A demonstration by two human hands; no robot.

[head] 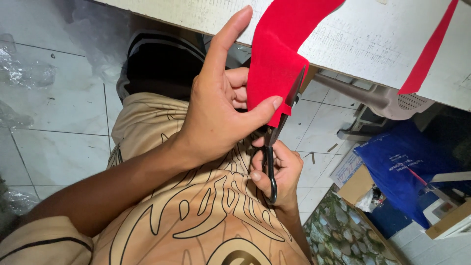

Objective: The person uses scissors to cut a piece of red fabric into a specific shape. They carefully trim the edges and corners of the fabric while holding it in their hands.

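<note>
Our left hand [216,113] pinches the red felt [274,73] taut mid-frame so the black scissors [279,127], gripped by our right hand [279,172], bite cleanly.

**Single head cam, steep look-down**

One view only — nothing shared with another. Worn on the head, it points almost straight down the person's own chest to the tiled floor [54,142]. Very close: the torso and forearms fill the lower frame, and the table edge [373,54] runs across the top.
</note>
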